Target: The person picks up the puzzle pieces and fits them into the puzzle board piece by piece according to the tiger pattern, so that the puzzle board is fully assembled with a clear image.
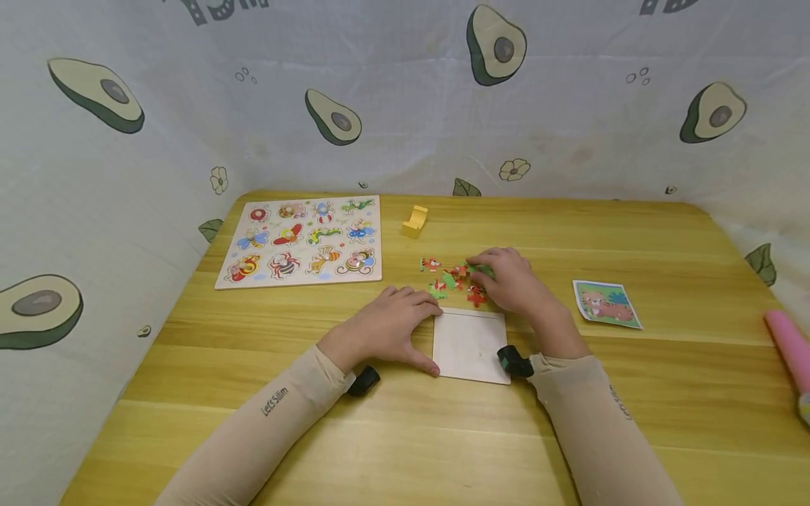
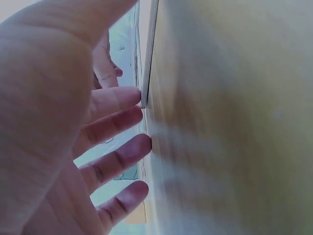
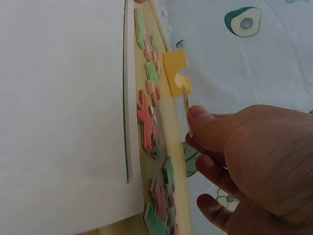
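Observation:
A square, pale wooden puzzle board point(image 1: 470, 346) lies on the table in front of the person. My left hand point(image 1: 395, 327) spans its left edge, thumb at the near corner and index finger at the far one; in the left wrist view the fingers point(image 2: 129, 149) look fairly straight. Beyond the board lies a loose group of red and green jigsaw pieces point(image 1: 449, 281). My right hand point(image 1: 509, 277) pinches one thin jigsaw piece point(image 3: 188, 110) between thumb and fingertips, raised off the table in the right wrist view. Its printed face is mostly hidden.
At the back left lies a bug-picture peg board point(image 1: 304, 242). A small yellow block with a curved notch point(image 1: 415, 221) stands behind the pieces. To the right are a tiger picture card point(image 1: 607, 304) and a pink object point(image 1: 787, 351) at the table's edge.

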A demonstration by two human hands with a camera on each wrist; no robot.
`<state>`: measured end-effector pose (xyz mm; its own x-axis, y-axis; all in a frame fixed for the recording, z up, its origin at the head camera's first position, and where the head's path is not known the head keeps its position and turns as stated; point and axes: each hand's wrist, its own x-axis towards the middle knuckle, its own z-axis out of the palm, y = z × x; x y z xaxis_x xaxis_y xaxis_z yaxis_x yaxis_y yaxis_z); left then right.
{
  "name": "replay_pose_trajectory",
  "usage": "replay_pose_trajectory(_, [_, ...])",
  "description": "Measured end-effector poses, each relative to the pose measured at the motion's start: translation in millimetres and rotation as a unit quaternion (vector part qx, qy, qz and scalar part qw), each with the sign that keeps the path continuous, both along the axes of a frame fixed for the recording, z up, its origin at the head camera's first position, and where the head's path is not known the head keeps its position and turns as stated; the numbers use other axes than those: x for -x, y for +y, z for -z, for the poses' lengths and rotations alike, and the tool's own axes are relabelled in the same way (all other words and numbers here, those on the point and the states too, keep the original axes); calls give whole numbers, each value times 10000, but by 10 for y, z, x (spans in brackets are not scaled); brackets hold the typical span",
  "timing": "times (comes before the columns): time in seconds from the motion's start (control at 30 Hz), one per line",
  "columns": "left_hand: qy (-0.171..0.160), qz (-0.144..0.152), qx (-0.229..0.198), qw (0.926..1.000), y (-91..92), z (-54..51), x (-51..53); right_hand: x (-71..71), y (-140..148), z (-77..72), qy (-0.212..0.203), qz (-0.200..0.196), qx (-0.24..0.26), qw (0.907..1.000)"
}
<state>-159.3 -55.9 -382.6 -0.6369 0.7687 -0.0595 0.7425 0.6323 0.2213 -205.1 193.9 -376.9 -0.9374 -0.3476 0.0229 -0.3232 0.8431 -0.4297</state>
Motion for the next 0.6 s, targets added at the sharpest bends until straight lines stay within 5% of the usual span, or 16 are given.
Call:
replay_pose_trajectory(0.3, [-84, -131, 42, 9999, 12, 17, -3, -55, 12, -88, 29, -324, 449, 9985])
replay_pose_trajectory(0.6, [-119, -131, 20, 9998, 6, 15, -6, -161, 55, -134, -47, -551, 304, 9980])
